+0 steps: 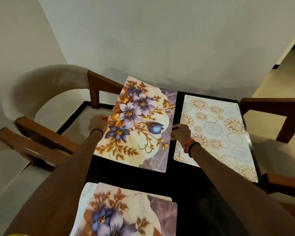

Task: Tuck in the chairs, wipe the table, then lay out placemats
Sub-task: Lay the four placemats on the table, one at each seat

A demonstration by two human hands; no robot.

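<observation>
A floral placemat (pixel 140 123) with purple and blue flowers lies tilted over the far left of the black table (pixel 186 184). My left hand (pixel 98 122) grips its left edge and my right hand (pixel 180 132) pinches its right edge. Its far left corner sticks out past the table over a chair. A placemat with gold and blue circles (pixel 218 133) lies flat at the far right, partly under my right forearm. Near me lies a stack of floral placemats (pixel 126 213), with another mat's edge showing beneath.
A cushioned chair with wooden arms (pixel 46 103) stands at the table's left, another chair (pixel 279 126) at the right. A plain wall runs close behind the table's far edge. A doorway opens at the far right.
</observation>
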